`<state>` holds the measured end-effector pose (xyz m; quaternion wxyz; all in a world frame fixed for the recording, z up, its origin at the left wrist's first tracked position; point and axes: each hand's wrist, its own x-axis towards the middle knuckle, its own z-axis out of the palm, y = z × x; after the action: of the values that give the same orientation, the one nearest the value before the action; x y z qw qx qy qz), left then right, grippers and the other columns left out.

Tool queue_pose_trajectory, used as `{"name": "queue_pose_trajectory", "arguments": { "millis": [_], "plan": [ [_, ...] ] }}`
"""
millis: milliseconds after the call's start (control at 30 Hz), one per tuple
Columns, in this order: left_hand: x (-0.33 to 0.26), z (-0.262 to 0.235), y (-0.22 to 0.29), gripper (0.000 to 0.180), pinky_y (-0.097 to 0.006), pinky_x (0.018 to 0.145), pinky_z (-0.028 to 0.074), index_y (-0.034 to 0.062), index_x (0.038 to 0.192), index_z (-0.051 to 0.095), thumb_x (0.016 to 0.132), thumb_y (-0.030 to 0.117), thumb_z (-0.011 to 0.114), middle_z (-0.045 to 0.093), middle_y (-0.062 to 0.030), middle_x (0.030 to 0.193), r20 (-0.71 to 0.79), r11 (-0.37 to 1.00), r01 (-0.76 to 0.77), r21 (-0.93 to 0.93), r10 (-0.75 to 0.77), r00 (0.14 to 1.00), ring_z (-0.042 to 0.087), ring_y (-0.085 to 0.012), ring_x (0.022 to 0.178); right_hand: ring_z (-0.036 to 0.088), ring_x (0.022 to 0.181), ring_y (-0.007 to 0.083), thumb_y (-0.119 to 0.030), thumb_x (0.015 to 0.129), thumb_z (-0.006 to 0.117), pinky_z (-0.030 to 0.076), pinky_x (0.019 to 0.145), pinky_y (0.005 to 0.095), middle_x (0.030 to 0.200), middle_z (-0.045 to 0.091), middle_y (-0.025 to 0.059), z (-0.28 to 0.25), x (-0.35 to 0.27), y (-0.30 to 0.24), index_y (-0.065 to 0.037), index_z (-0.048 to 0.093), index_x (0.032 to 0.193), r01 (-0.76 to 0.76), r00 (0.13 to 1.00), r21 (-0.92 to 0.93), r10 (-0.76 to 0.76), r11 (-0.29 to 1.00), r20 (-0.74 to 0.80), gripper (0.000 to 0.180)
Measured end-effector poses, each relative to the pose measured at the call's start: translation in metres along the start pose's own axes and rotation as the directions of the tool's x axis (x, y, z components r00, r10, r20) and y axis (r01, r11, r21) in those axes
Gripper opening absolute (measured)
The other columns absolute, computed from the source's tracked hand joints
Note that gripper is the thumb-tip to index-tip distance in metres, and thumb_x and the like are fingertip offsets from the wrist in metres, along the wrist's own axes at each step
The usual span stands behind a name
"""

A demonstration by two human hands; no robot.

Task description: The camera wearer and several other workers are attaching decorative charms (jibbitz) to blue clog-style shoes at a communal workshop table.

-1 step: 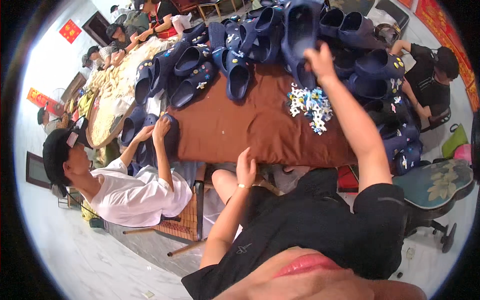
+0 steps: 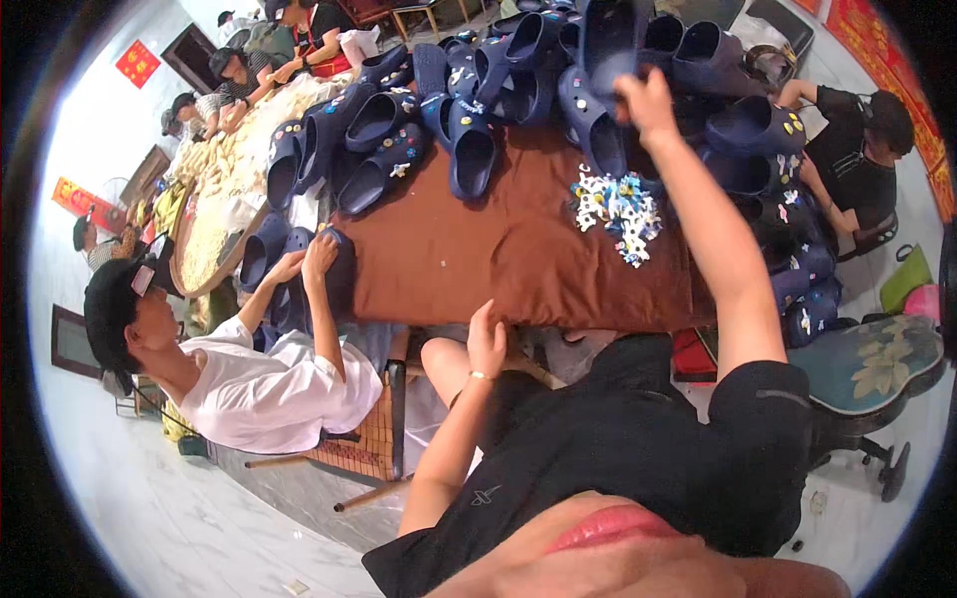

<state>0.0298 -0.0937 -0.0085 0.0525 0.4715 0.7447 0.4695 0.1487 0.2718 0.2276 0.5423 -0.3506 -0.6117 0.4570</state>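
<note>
My right hand (image 2: 648,103) reaches across the table and grips a navy foam clog (image 2: 610,35) by its near end. The clog is lifted and slightly blurred. Just below it another navy clog (image 2: 601,140) rests among others. A small heap of white, blue and yellow shoe charms (image 2: 620,214) lies on the brown cloth (image 2: 439,249), nearer to me. My left hand (image 2: 486,341) stays by the table's front edge with nothing in it, its fingers extended upward.
Navy clogs, many with charms, pile along the far edge and the right side (image 2: 755,130). At my left, a person in a white shirt (image 2: 269,389) handles a clog. Another person in black (image 2: 862,149) sits at the right, beyond an office chair (image 2: 867,369).
My right hand has shifted slightly to the right with the lifted clog, uncovering more of the clog below. My left hand has dipped a little.
</note>
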Motion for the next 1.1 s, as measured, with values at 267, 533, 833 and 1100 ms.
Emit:
{"name": "queue_pose_trajectory", "arguments": {
  "millis": [267,533,833,1100],
  "plan": [
    [-0.035,0.002,-0.025,0.042,-0.034,0.083,0.039,0.0010,0.114,0.044,0.072,0.001,0.051,0.051,-0.0161,0.103,0.023,0.998,0.056,-0.020,-0.056,0.998,0.048,-0.0284,0.094,0.061,0.069,0.0257,-0.026,0.072,0.065,0.052,0.052,0.0268,0.091,0.052,0.0172,-0.056,0.103,0.014,0.011,0.042,0.104,-0.255,0.967,0.101,0.254,0.962,0.015,0.054],
    [-0.011,-0.009,-0.001,0.034,-0.030,0.073,0.045,0.0043,0.109,0.049,0.076,0.003,0.051,0.054,-0.0132,0.095,-0.012,0.987,0.157,-0.042,-0.157,0.987,0.055,-0.0244,0.082,0.049,0.052,0.0085,-0.014,0.083,0.049,0.039,0.045,0.0202,0.066,0.052,0.0032,0.016,-0.040,0.100,-0.003,0.048,0.096,0.035,0.993,0.068,-0.042,0.997,0.110,0.017],
    [0.105,-0.032,-0.032,0.028,-0.032,0.073,0.045,0.0028,0.103,0.052,0.075,0.000,0.049,0.055,-0.0153,0.096,-0.183,0.991,-0.067,0.118,0.088,0.979,0.055,-0.0272,0.083,0.046,0.090,0.0304,-0.012,0.072,0.056,0.039,0.079,0.0381,0.095,0.050,0.0130,0.058,-0.209,0.188,-0.004,0.054,0.090,0.591,0.742,-0.458,-0.224,0.664,0.632,0.020],
    [0.208,-0.047,-0.098,0.028,-0.038,0.091,0.035,0.0083,0.100,0.056,0.072,0.012,0.053,0.048,-0.0149,0.111,-0.138,0.931,0.104,0.351,-0.059,0.989,0.044,-0.0316,0.104,0.046,0.090,0.0302,-0.010,0.071,0.056,0.040,0.078,0.0382,0.096,0.049,0.0125,0.055,-0.204,0.185,-0.003,0.053,0.091,0.577,0.744,-0.481,-0.182,0.660,0.643,0.022]
  ]
}}
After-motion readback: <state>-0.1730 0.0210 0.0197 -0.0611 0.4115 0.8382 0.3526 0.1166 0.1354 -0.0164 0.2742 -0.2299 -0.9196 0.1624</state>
